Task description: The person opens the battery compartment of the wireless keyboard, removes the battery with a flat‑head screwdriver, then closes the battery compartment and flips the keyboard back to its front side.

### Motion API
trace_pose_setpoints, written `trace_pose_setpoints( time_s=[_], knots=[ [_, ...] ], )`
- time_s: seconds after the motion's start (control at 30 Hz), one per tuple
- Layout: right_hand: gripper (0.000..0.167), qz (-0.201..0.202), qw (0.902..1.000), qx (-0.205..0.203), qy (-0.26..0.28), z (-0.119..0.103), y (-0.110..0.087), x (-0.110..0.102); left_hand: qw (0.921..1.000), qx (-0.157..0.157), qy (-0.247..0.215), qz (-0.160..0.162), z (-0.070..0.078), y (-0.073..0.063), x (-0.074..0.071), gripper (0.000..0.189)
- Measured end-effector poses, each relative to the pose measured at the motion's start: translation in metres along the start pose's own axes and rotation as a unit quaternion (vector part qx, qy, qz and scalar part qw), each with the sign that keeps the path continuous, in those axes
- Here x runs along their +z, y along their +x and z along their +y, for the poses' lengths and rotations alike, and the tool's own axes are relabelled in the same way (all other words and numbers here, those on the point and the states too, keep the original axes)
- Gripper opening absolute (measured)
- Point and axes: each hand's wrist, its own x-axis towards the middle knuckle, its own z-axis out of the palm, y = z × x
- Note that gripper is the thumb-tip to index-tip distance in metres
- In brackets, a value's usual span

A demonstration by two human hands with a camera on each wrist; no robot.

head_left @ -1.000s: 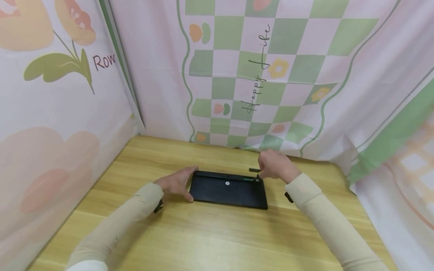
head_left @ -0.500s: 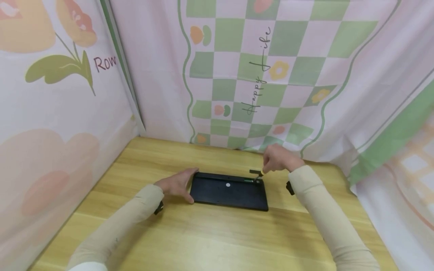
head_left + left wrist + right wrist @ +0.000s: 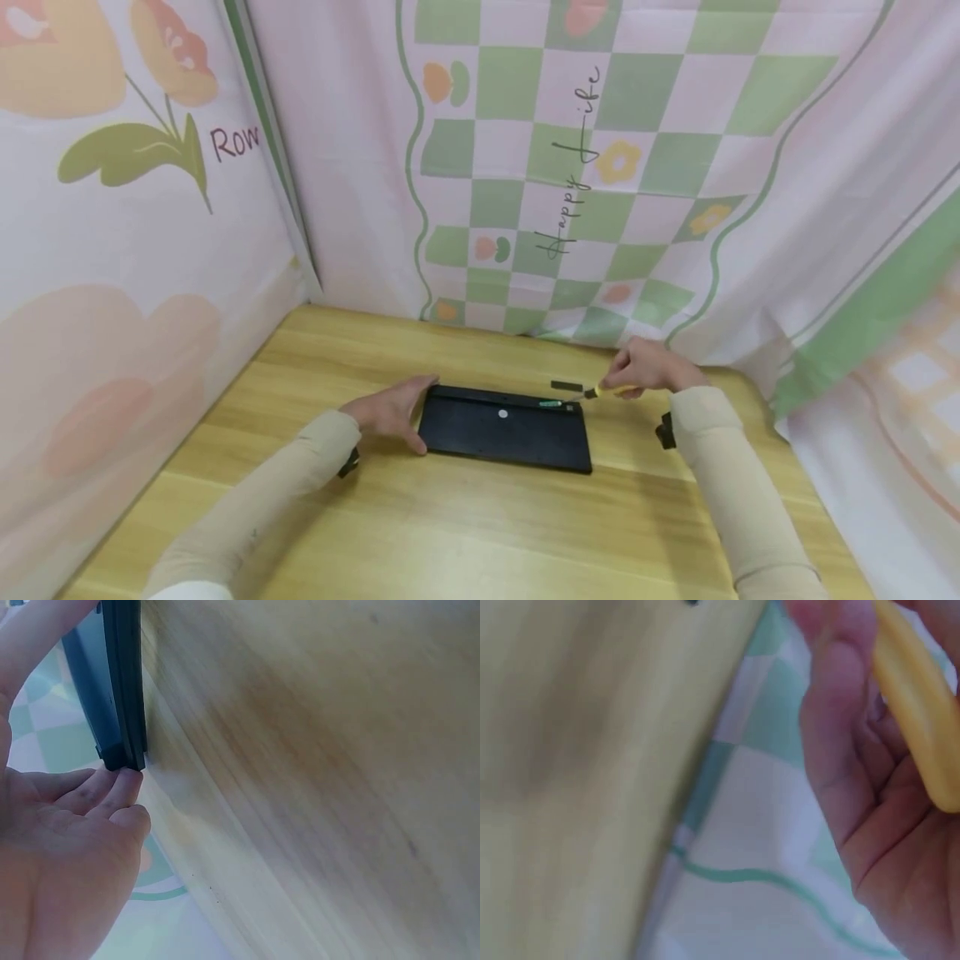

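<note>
A black keyboard (image 3: 487, 435) lies underside up on the table, its narrow battery slot uncovered along the far edge. In that slot shows a green battery (image 3: 551, 404). My left hand (image 3: 386, 412) holds the keyboard's left end, thumb at the near corner and fingers at the far one; the left wrist view shows fingertips against its edge. My right hand (image 3: 651, 367) grips a screwdriver (image 3: 611, 390) with a yellow handle (image 3: 919, 705). Its slanted shaft reaches down to the slot, near the battery's right end; exact contact is too small to tell.
A small dark strip, likely the battery cover (image 3: 566, 386), lies just behind the keyboard's right part. The wooden table (image 3: 465, 533) meets a patterned curtain (image 3: 525, 208) at the back and a printed fabric wall (image 3: 142, 333) on the left.
My right hand has moved right, and the screwdriver now leans much flatter, its yellow handle in plain sight. More of the green battery shows. The left hand keeps its hold on the keyboard.
</note>
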Motion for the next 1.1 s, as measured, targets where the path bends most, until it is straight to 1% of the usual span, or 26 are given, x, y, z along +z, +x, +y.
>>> trace_pose_setpoints(
  time_s=[0.1, 0.2, 0.3, 0.4, 0.5, 0.67, 0.73, 0.83, 0.9, 1.0, 1.1],
  knots=[
    [0.027, 0.002, 0.9989, -0.003, 0.047, 0.020, -0.007, 0.010, 1.0000, 0.005, 0.003, -0.003, 0.000, 0.000, 0.001, 0.131],
    [0.032, 0.006, 0.9963, -0.017, 0.084, 0.035, -0.015, 0.022, 1.0000, 0.004, 0.003, -0.004, 0.000, 0.000, 0.000, 0.131],
    [0.036, 0.024, 0.9942, -0.031, 0.100, 0.043, -0.021, 0.033, 1.0000, -0.003, 0.005, -0.003, 0.000, -0.001, -0.001, 0.130],
    [0.036, 0.049, 0.9925, -0.045, 0.102, 0.046, -0.028, 0.038, 0.9999, -0.008, 0.015, 0.001, 0.001, -0.001, -0.003, 0.130],
    [0.032, 0.079, 0.9914, -0.049, 0.092, 0.049, -0.039, 0.038, 0.9997, -0.003, 0.023, 0.002, 0.004, 0.000, -0.004, 0.129],
    [0.027, 0.128, 0.9882, -0.041, 0.073, 0.059, -0.063, 0.035, 0.9995, 0.007, 0.030, 0.003, 0.006, 0.004, -0.004, 0.128],
    [0.026, 0.145, 0.9872, -0.037, 0.056, 0.066, -0.073, 0.035, 0.9995, 0.008, 0.031, 0.004, 0.006, 0.004, -0.004, 0.128],
    [0.023, 0.174, 0.9842, -0.032, 0.006, 0.078, -0.088, 0.038, 0.9994, 0.007, 0.034, 0.003, 0.005, 0.003, -0.003, 0.129],
    [0.021, 0.195, 0.9801, -0.024, -0.025, 0.085, -0.096, 0.042, 0.9995, 0.005, 0.032, 0.001, 0.004, 0.003, -0.002, 0.129],
    [0.018, 0.229, 0.9713, -0.020, -0.061, 0.096, -0.105, 0.050, 0.9994, 0.000, 0.034, -0.003, 0.002, 0.003, -0.001, 0.130],
    [0.015, 0.261, 0.9629, -0.019, -0.066, 0.105, -0.110, 0.060, 0.9994, 0.002, 0.036, -0.003, 0.002, 0.003, 0.000, 0.130]
  ],
)
